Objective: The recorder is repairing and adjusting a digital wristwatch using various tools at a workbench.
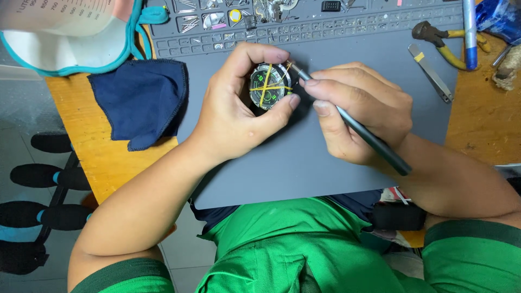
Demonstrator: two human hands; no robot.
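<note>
My left hand grips a round watch case with a dark dial and yellow bands crossed over its face, held just above a grey work mat. My right hand holds a thin dark grey tool like a pen, its tip touching the right edge of the watch case. Both hands meet over the middle of the mat.
A dark blue cloth lies at the mat's left edge. Yellow-handled pliers, a metal tweezer and a blue pen sit at the right. Small parts fill the mat's tray slots. A measuring jug stands top left.
</note>
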